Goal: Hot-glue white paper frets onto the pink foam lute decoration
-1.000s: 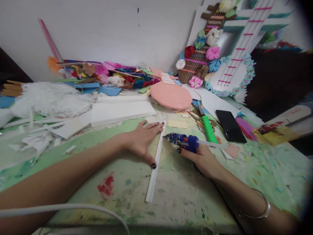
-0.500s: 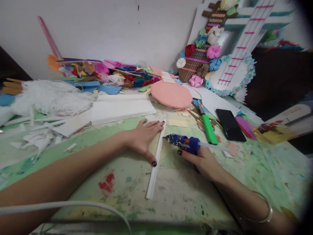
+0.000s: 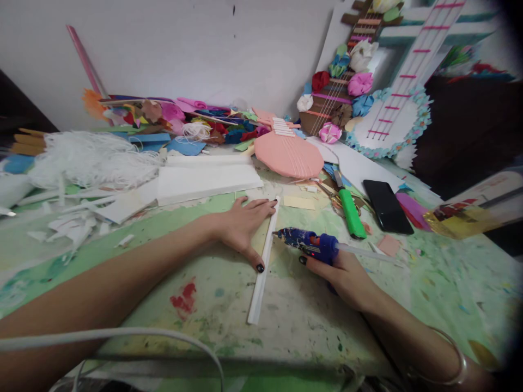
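Observation:
A narrow white folded paper strip [image 3: 261, 288] lies lengthwise on the paint-stained table in front of me. My left hand [image 3: 245, 228] is spread out, with its thumb and fingertips resting on the strip's left edge. In my right hand [image 3: 343, 272] is a blue hot glue gun [image 3: 310, 244], gripped by its handle. A clear glue stick [image 3: 368, 252] sticks out of its back. The nozzle is at the strip's right edge, around mid-length; whether it touches is hard to tell. Beyond the strip lies a small cream paper piece [image 3: 299, 203].
A green-handled cutter [image 3: 352, 215], scissors [image 3: 327, 190] and a black phone [image 3: 387, 207] lie to the right. Behind stand a pink paper instrument [image 3: 288, 155] and flower-trimmed paper guitars [image 3: 379, 122]. White string [image 3: 93, 160] and paper scraps [image 3: 73, 223] fill the left. A white cable [image 3: 122, 333] crosses in front.
The glue gun's nozzle stays close to the strip with hardly any shift. The left hand keeps its place on the strip. The whole view has shifted slightly.

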Demonstrator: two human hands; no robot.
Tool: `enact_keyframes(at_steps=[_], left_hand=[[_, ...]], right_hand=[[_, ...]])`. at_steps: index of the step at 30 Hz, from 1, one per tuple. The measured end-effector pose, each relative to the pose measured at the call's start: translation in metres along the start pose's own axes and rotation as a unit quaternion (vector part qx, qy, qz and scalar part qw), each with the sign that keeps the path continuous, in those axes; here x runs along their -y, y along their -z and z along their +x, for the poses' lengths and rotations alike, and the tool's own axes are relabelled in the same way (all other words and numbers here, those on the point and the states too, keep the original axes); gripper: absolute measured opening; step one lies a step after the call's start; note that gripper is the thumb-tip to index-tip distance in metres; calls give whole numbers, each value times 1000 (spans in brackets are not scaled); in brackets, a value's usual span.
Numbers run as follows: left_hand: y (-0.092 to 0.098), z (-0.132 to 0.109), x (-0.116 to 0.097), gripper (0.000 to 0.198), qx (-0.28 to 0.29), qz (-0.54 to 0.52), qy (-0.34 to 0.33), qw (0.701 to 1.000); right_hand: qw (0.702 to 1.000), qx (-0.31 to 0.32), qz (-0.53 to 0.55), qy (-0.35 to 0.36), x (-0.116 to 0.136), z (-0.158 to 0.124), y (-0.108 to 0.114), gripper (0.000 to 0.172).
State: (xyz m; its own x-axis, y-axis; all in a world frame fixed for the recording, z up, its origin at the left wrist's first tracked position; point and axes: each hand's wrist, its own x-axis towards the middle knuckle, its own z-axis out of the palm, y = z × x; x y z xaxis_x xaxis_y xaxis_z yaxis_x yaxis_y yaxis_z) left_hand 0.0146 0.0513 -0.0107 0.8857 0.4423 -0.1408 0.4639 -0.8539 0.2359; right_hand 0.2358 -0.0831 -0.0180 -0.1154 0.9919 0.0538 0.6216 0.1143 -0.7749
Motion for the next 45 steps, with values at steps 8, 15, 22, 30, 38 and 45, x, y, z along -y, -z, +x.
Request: enact_keyframes(at_steps=[8, 15, 22, 30, 38, 45], left_hand=[[-2, 1, 4, 113, 0, 5, -4, 1000], [-2, 1, 4, 111, -6, 6, -3, 1000], [-1, 1, 2, 111, -7, 0, -4, 1000], [-3, 1, 6, 112, -3, 2, 0, 1000], [-5, 2, 7, 110, -8, 10, 1, 1000], [-4, 2, 6, 109, -5, 10, 2, 1000]], right_hand=[[1000, 5, -21, -8, 2, -10, -2, 23], [999, 25, -23, -36, 6, -18, -4, 28], [998, 27, -23, -55, 5, -24, -5, 28], [998, 19, -30, -55, 11, -31, -6, 25], [995, 9, -75, -67, 15, -39, -7, 30], [995, 6, -90, -49, 14, -46, -7, 26]])
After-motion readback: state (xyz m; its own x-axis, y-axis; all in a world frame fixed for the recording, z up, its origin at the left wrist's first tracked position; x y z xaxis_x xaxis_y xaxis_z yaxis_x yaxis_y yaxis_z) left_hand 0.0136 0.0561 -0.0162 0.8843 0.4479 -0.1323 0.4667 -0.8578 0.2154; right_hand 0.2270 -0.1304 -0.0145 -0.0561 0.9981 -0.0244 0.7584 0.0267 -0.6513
